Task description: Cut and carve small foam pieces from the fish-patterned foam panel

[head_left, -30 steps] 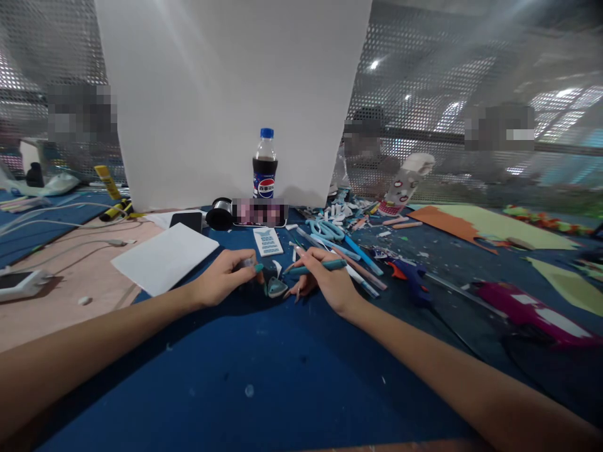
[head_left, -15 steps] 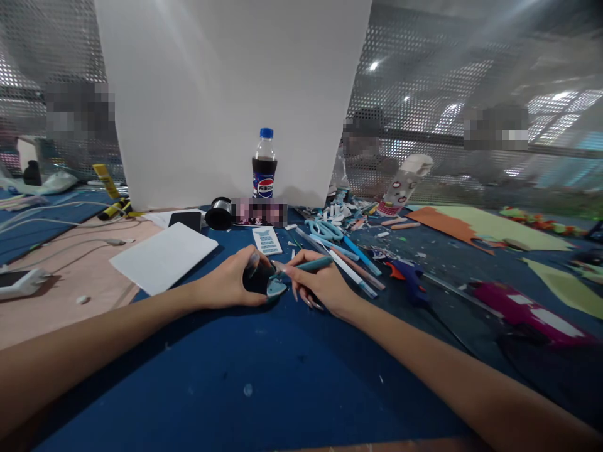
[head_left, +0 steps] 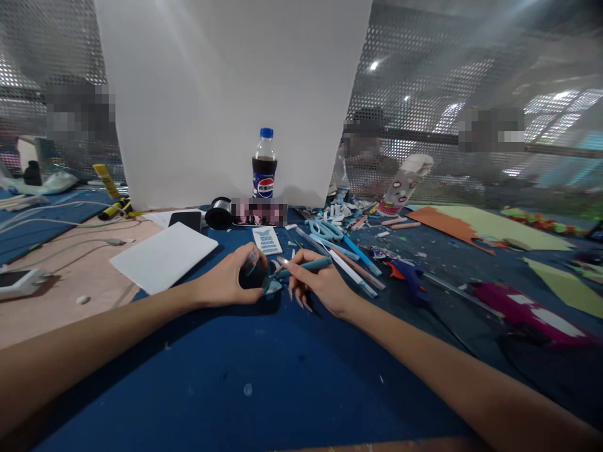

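Observation:
My left hand curls its thumb and fingers around the edge of a small light-blue and white piece. The fingers hide part of that piece, and its exact kind I cannot make out. In my right hand is a teal pen, pinched between thumb and index finger with its tip pointing left at the piece. Whether the tip touches it I cannot tell. Just beyond my hands lies a small white card with blue shapes on it.
Light-blue scissors, coloured strips and paper scraps lie to the right, near a blue glue gun and a magenta tool. A cola bottle, a wire spool and a white sheet stand or lie beyond and left.
The light-blue piece has tilted and shifted slightly left with my left hand. My right hand's lower fingers have moved a little left; the pen stays in its grip.

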Motion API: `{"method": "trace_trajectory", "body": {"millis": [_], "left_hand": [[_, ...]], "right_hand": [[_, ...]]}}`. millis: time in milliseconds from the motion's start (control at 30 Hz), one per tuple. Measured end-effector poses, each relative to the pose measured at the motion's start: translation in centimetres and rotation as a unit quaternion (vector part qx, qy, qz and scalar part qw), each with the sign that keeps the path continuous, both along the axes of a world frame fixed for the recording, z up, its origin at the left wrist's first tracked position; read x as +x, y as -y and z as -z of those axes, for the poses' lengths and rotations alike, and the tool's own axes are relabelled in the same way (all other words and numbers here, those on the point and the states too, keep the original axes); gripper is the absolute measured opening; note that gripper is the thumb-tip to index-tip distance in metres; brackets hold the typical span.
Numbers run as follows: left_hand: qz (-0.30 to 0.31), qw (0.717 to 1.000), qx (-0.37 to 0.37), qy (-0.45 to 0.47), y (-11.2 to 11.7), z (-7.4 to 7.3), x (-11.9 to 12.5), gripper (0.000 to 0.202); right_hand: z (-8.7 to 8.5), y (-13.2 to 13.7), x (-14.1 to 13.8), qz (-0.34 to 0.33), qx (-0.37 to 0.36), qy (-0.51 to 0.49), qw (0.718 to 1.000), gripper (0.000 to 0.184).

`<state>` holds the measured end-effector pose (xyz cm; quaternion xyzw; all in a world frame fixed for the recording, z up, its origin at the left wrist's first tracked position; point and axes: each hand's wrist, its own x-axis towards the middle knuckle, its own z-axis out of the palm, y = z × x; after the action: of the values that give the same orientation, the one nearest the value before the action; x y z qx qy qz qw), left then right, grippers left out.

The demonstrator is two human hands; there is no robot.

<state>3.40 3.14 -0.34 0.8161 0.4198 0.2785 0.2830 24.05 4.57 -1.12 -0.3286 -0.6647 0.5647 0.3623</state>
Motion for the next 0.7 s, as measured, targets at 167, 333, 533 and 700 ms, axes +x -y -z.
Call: {"method": "trace_trajectory", "body": {"millis": [167, 333, 533, 700], "left_hand": [[0.027, 1.0, -0.006, 0.001, 0.2, -0.47, -0.26, 0.034], [0.044, 0.999, -0.013, 0.014, 0.11, -0.56, -0.53, 0.042], [0.036, 0.999, -0.008, 0.02, -0.3, 0.05, -0.46, 0.036], [0.033, 0.999, -0.017, 0.015, -0.47, 0.29, -0.41, 0.033]], "right_hand": [[-0.14, 0.19, -0.08, -0.016, 0.008, 0.017, 1.0, 0.025], [-0.07, 0.27, -0.13, -0.025, 0.044, 0.031, 0.998, 0.023], [-0.06, 0.33, -0.25, -0.039, 0.067, 0.048, 0.996, 0.022], [-0.4, 0.64, -0.42, -0.039, 0.075, 0.069, 0.994, 0.022]]}}
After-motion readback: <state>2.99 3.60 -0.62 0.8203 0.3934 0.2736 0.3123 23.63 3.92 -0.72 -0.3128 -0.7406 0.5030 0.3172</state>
